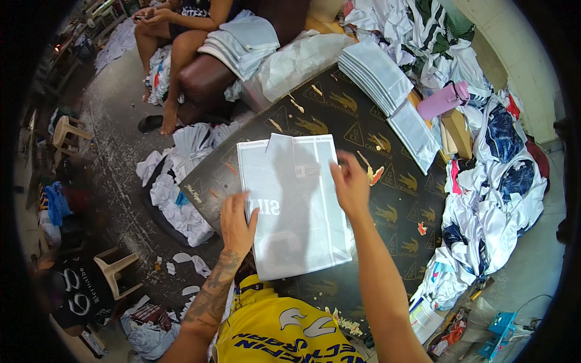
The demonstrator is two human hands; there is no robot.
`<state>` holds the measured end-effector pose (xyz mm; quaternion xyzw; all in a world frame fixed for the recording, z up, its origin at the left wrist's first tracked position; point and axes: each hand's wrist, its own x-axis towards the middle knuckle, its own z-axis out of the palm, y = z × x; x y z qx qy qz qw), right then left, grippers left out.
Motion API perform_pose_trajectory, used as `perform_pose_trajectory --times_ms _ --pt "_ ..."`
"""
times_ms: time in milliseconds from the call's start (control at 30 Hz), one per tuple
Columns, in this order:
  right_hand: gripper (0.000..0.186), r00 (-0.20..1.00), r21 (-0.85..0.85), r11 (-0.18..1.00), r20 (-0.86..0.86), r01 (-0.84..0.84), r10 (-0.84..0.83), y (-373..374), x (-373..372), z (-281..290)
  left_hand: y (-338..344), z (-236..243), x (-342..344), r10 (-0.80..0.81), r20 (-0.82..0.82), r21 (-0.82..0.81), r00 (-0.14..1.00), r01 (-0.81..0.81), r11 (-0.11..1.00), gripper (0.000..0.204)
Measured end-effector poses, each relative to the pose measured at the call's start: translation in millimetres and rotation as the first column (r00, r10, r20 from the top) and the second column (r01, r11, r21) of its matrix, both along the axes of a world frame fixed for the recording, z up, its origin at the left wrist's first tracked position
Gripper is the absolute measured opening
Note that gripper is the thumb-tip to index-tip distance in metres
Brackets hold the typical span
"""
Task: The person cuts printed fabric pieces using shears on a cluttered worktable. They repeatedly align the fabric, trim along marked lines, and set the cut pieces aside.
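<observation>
At the centre of the head view, a folded white garment (pixel 295 209) lies flat on the dark worktop (pixel 393 209), its long sides running roughly up and down the frame; a shadow falls across its middle.

The left hand (pixel 238 222) is at the garment's left edge, fingers loosely parted and thumb apart, not clenched. The right hand (pixel 351 186) is at the upper right edge with fingers curled; whether it grips the edge or only rests against it cannot be told.

Toward the upper right of the frame, a fanned stack of folded white pieces (pixel 376 77) lies at the worktop's edge, with further folded pieces (pixel 414 136) just below it. Near these are a pink bottle (pixel 442 101), tilted, and a brown cardboard box (pixel 458 133).

Loose white and dark-blue garments (pixel 484 199) are heaped along the right side. At the upper left, a seated person (pixel 187 51) is partly in view; folded pale cloths (pixel 245 42) lie near that person. Two beige stools (pixel 117 273) stand at the left.
</observation>
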<state>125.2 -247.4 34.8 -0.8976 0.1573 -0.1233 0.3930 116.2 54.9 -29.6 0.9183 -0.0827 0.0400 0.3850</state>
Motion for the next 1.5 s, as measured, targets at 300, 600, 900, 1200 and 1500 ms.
perform_pose_trajectory --times_ms 300,600,900,1200,1500 --pt "0.035 0.57 0.367 0.469 -0.701 0.803 -0.428 -3 -251 -30 13 26 -59 -0.692 -0.126 0.16 0.711 0.703 0.693 0.038" --pt "0.014 0.854 0.64 0.566 -0.369 0.52 -0.367 32 -244 -4 69 62 -153 -0.419 -0.098 -0.027 0.903 0.418 0.908 0.016" --pt "0.041 0.967 0.462 0.852 -0.182 0.246 -0.181 -7 -76 -12 31 28 73 -0.349 0.019 -0.139 0.937 0.348 0.927 0.018" --pt "0.025 0.918 -0.246 0.9 -0.079 0.359 -0.388 41 -66 -70 4 11 13 -0.194 -0.217 0.355 0.957 0.262 0.897 0.036" --pt "0.019 0.744 -0.297 0.702 0.449 0.647 -0.495 -176 152 42 -278 66 387 -0.429 0.47 -0.283 0.772 0.592 0.755 0.035"
